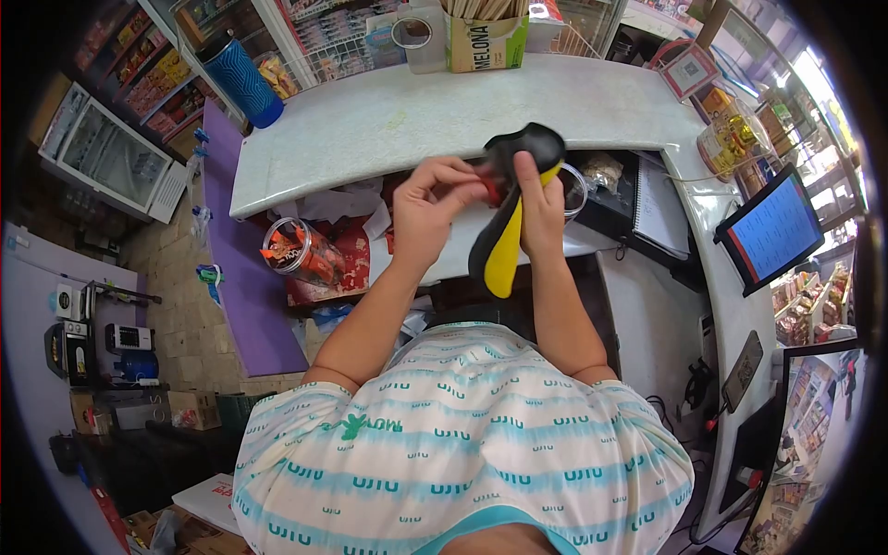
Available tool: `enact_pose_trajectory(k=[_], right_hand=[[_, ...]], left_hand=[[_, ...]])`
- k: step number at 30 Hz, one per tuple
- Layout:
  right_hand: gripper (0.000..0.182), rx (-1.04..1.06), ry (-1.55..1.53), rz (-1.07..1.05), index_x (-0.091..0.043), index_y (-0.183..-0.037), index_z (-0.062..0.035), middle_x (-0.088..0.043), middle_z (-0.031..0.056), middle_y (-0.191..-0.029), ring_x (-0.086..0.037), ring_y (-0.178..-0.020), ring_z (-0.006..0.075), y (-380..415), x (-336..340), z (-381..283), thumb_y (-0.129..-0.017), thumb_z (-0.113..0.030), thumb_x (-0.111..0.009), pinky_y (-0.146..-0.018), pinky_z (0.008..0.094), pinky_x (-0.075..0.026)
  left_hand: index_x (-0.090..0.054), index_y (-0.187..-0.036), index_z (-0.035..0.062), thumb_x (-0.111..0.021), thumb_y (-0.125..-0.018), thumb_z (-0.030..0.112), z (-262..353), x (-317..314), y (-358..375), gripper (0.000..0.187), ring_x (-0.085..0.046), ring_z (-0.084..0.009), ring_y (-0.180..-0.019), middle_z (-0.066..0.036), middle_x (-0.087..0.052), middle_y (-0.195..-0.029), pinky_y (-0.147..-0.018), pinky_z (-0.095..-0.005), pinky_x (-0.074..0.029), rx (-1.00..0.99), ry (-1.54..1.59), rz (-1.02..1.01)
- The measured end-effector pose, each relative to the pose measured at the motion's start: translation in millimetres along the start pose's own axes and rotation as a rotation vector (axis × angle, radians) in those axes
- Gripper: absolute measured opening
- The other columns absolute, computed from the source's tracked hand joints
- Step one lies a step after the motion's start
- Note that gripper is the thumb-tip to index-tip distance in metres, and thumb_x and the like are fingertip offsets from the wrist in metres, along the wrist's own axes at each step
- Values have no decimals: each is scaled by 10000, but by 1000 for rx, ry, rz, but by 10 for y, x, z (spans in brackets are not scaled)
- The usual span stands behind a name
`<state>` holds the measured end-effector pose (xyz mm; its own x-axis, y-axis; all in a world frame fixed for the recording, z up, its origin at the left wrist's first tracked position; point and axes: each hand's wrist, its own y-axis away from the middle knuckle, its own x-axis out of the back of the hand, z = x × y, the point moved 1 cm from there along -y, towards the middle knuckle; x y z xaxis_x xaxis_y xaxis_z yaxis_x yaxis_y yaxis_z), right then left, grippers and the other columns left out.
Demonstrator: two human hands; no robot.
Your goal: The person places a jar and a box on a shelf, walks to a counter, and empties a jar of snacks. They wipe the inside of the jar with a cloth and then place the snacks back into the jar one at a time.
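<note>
In front of my chest, my right hand grips a black-and-yellow handheld tool whose exact kind I cannot make out. Its rounded black head points up and its long yellow-and-black end hangs down, tilted, with the thumb laid along the side. My left hand is closed in a pinch at the tool's left side, on a small red piece by the black head. Motion blurs that spot, so whether the red piece is part of the tool cannot be told.
A white counter curves ahead, carrying a blue tumbler and a Melona box of sticks. On the lower shelf stand a jar of orange-wrapped sweets and a notebook. A tablet is at right.
</note>
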<state>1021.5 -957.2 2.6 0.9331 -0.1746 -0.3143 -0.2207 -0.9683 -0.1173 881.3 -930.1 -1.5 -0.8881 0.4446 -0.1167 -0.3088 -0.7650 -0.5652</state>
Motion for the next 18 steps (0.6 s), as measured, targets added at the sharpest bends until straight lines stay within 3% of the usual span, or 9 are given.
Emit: enact_pose_trajectory(k=[2, 3, 4, 6, 8, 10, 14, 16, 18], right_hand=[[301, 288, -162, 14, -605, -1057, -15, -629, 22, -893, -564, -753, 92, 75, -208, -114, -963, -297, -550, -667, 263, -462], [343, 439, -33, 15, -579, -1133, -23, -627, 75, -981, -595, -810, 192, 58, -270, -14, -919, -289, -606, -733, 306, -470], [409, 715, 638, 89, -561, -1165, -29, -617, 134, -987, -600, -818, 315, 9, -259, 17, -841, -250, -675, -755, 353, -471], [379, 882, 1003, 220, -590, -1095, -25, -596, 186, -937, -575, -810, 401, 97, -240, -54, -780, -200, -708, -741, 397, -470], [267, 939, 565, 230, -625, -1006, -33, -609, 173, -913, -593, -768, 367, -108, -19, 400, -793, -177, -694, -662, 392, -472], [190, 983, 569, 244, -641, -931, -33, -614, 162, -811, -597, -693, 350, -66, -10, 218, -829, -190, -674, -580, 368, -458], [323, 382, 547, 477, -614, -866, -11, -634, 69, -691, -586, -584, 169, -80, 633, -132, -922, -329, -607, -547, 292, -446], [348, 369, 104, 724, -600, -821, -31, -610, 27, -680, -543, -566, 100, 0, 875, -405, -924, -363, -601, -524, 254, -426], [299, 487, 21, 897, -578, -838, -55, -565, 26, -660, -521, -545, 97, 150, 974, -697, -928, -340, -599, -497, 226, -403]], left_hand=[[-625, -894, 11, -687, -824, 19, -13, -39, -46, 94, -628, -99, -755, -26, -629, -882, -623, -202, -468, 245, 319, 344], [-605, -840, 15, -678, -836, 19, -17, -86, -55, 73, -625, -90, -737, -32, -652, -818, -620, -202, -465, 276, 305, 409], [-605, -840, 15, -678, -836, 19, -51, -141, -23, 73, -625, -90, -737, -32, -652, -818, -620, -202, -465, 283, 306, 403], [-614, -854, 12, -674, -843, 18, -110, -228, 63, 61, -618, -71, -749, -44, -669, -830, -619, -199, -462, 182, 452, 375], [-613, -853, 6, -659, -852, 7, -27, -281, 47, 46, -613, -63, -751, -43, -666, -815, -619, -188, -458, 192, 336, 328], [-585, -866, 2, -609, -884, -9, -7, -306, 42, 32, -593, -89, -639, -92, -665, -836, -573, -208, -464, 252, 332, 303], [-559, -902, 7, -628, -875, 3, 136, -446, -146, 74, -664, -154, -808, -135, -683, -902, -745, -274, -548, 258, 558, 304], [-532, -924, 5, -613, -881, -4, 118, -480, -260, 92, -673, -189, -854, -166, -678, -932, -774, -322, -567, 222, 548, 286], [-534, -911, -7, -608, -886, 0, 24, -640, -363, 78, -670, -184, -850, -168, -678, -936, -757, -308, -562, 87, 323, 159]])
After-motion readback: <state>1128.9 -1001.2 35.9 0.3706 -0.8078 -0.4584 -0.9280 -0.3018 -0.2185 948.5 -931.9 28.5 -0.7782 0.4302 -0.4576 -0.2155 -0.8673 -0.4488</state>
